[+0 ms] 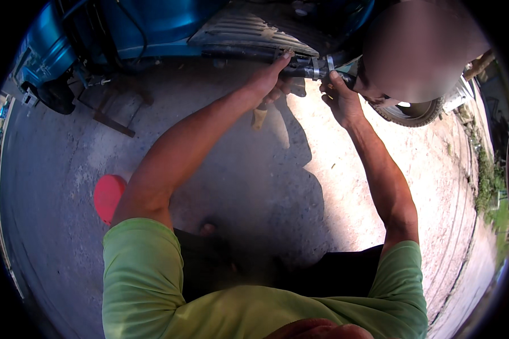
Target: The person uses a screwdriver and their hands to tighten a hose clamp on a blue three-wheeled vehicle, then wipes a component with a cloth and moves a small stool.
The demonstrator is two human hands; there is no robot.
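Observation:
A black tube (pixel 232 52) with silvery clamp bands (pixel 316 66) runs under the ribbed edge of a blue vehicle (pixel 152 25). My left hand (pixel 268 85) has its thumb up against the tube and its fingers curled underneath. A tan, handle-like object (pixel 259 118) hangs just below these fingers; what they grip is partly hidden. My right hand (pixel 342 99), farther right, is closed around the tube near a band, thumb on top and fingertips partly hidden behind it.
A rusty metal frame (pixel 113 124) stands on the sunlit and shaded concrete (pixel 367 220) at left. A red round object (pixel 108 195) lies left of my forearm. At upper right a blurred area covers part of the view above a tyre (pixel 407 118). Weeds (pixel 486 186) edge the right side.

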